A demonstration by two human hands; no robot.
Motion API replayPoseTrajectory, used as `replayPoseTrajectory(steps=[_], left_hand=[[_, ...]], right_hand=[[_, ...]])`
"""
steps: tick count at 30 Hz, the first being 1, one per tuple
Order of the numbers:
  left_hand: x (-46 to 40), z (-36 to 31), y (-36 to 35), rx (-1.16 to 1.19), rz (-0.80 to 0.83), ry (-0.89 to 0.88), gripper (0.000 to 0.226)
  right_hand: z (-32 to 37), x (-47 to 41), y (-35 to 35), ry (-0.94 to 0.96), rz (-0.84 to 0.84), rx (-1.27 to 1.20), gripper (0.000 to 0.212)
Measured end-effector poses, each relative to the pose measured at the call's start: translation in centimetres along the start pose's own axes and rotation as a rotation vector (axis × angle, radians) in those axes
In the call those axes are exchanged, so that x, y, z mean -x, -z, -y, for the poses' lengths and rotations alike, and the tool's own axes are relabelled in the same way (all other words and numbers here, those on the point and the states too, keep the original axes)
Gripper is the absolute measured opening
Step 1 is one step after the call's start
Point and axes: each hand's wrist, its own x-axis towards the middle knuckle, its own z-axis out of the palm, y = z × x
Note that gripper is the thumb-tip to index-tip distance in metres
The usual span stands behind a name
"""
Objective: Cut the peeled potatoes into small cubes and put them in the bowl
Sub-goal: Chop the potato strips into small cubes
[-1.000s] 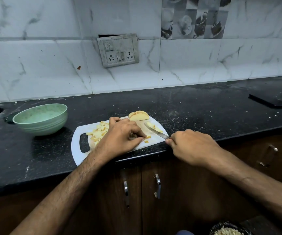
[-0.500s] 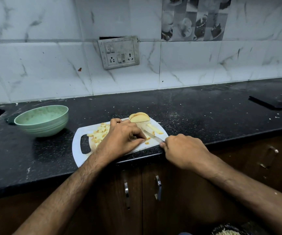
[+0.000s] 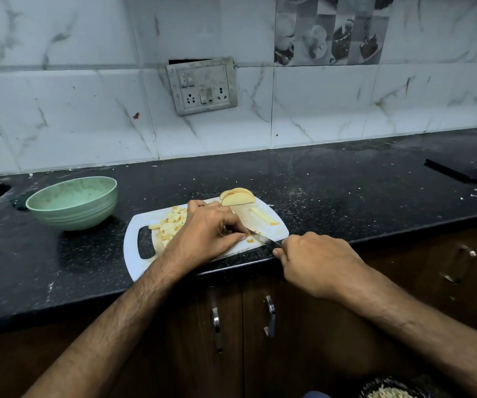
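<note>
On the white cutting board [image 3: 280,229], his left hand [image 3: 207,235] curls its fingers around a potato strip while the right hand [image 3: 316,261] grips the knife [image 3: 261,238]. Cut cubes [image 3: 171,224] lie piled behind his left hand; the green bowl [image 3: 72,203] sits on the counter [image 3: 346,185], left of the board.

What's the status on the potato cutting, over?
Right hand grips knife; left hand pins potato strips. Cubes piled on board; green bowl holds none. Nothing in the way.

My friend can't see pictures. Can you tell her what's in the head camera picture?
A person's left hand holds potato pieces down on a white cutting board while the right hand cuts them with a knife. Potato cubes and potato slices lie on the board, and a green bowl stands to its left.
</note>
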Motion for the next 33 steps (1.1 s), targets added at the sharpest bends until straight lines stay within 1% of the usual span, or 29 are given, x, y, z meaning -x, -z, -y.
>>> replayPoseTrajectory(steps=[5, 9, 19, 26, 33], left_hand=[[0.1, -0.1, 0.0, -0.006, -0.004, 0.008, 0.008], [0.1, -0.1, 0.1, 0.019, -0.003, 0.027, 0.009], [0.1, -0.1, 0.1, 0.016, -0.003, 0.024, 0.009], [0.1, -0.2, 0.0, -0.017, -0.010, 0.047, 0.007], [0.2, -0.2, 0.0, -0.045, -0.013, 0.044, 0.007]], right_hand=[[-0.4, -0.2, 0.3, 0.001, 0.020, -0.019, 0.034], [-0.5, -0.2, 0.5, 0.003, 0.014, -0.012, 0.037], [-2.2, 1.5, 2.3, -0.029, -0.004, -0.005, 0.037], [-3.9, 4.2, 2.8, 0.009, 0.080, 0.039, 0.039], [-4.4, 3.6, 3.6, 0.046, 0.140, 0.108, 0.038]])
